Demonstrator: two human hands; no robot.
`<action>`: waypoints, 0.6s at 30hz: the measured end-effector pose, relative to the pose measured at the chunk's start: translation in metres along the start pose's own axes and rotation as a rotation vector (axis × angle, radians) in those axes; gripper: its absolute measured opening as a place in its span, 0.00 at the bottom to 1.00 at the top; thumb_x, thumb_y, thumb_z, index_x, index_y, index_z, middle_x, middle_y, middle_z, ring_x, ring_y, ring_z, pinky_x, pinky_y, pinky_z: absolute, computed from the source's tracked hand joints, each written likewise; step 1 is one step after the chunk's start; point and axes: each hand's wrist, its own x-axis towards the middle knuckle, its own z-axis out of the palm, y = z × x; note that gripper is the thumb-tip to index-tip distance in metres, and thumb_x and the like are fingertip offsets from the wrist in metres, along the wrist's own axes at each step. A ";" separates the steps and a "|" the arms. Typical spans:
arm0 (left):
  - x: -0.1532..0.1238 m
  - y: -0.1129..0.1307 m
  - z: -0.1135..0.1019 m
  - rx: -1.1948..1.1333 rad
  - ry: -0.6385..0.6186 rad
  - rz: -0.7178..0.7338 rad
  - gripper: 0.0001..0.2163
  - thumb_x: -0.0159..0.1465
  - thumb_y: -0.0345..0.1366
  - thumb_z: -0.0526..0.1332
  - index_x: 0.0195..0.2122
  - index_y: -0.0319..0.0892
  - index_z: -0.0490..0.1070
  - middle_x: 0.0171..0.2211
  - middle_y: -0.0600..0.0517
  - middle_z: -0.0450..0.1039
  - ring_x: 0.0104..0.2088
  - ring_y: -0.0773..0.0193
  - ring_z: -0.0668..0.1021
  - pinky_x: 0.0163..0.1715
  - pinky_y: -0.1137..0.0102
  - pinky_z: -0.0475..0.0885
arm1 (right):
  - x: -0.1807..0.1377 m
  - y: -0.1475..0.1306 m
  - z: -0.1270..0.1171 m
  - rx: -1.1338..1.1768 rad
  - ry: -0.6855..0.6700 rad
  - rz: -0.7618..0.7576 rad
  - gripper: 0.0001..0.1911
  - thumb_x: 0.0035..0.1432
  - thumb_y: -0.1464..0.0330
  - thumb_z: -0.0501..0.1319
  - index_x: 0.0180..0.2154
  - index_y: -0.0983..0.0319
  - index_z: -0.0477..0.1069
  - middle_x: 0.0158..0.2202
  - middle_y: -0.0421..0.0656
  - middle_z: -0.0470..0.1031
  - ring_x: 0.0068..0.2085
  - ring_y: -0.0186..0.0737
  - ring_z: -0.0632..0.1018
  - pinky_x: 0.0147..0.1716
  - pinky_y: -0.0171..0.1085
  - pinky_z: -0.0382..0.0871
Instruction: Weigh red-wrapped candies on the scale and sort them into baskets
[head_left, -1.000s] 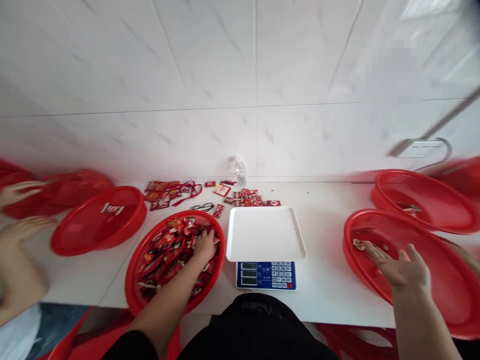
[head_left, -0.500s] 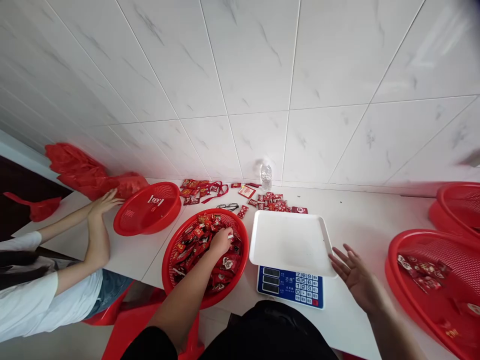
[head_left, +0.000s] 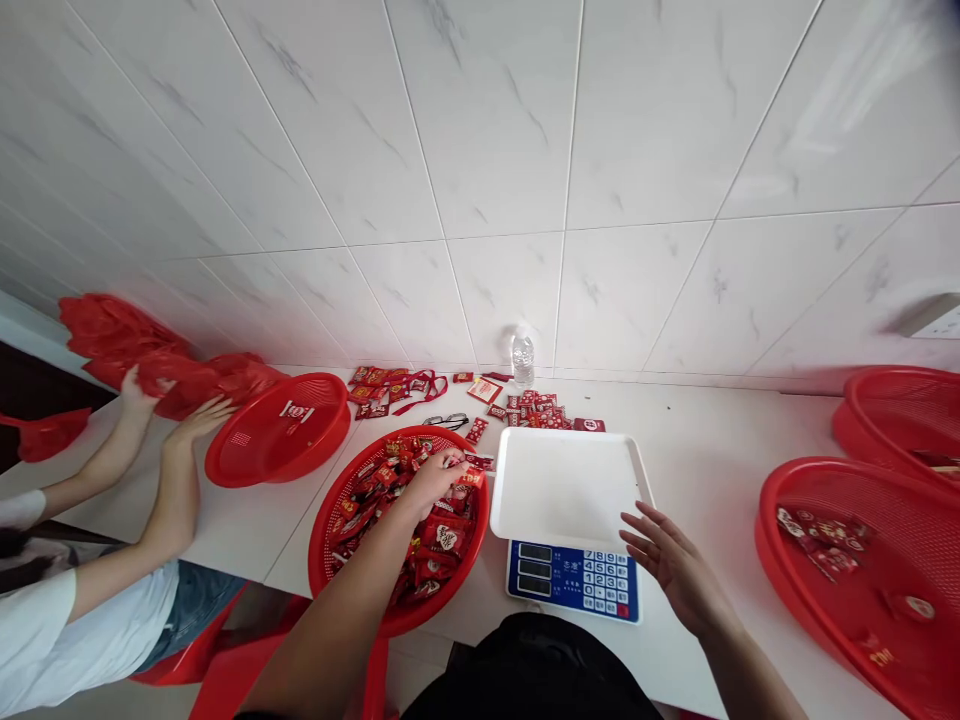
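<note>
White tiles (head_left: pixel 637 130) back the tabletop (head_left: pixel 709 450). Left hand (head_left: pixel 436 480) pinches red packets (head_left: pixel 471 477) over the basket (head_left: pixel 317 545) below it; right hand (head_left: pixel 677 570), spread wide, hangs beside the tray (head_left: pixel 566 485) at its left. A firm pinch should stop packets slipping.

The left grip (head_left: pixel 433 482) holds red packets (head_left: pixel 470 477) over a basket (head_left: pixel 316 545).

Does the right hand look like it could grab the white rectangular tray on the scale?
Probably yes: the right hand is open, close by the near right corner of the white rectangular tray, and I see nothing blocking the way.
</note>
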 end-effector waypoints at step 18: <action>0.012 -0.016 0.119 0.199 -0.271 0.317 0.25 0.57 0.33 0.62 0.57 0.45 0.63 0.59 0.46 0.63 0.59 0.55 0.65 0.58 0.63 0.59 | 0.018 0.026 0.049 -1.171 -0.042 -0.493 0.23 0.59 0.62 0.53 0.56 0.55 0.64 0.60 0.45 0.62 0.61 0.49 0.61 0.56 0.48 0.62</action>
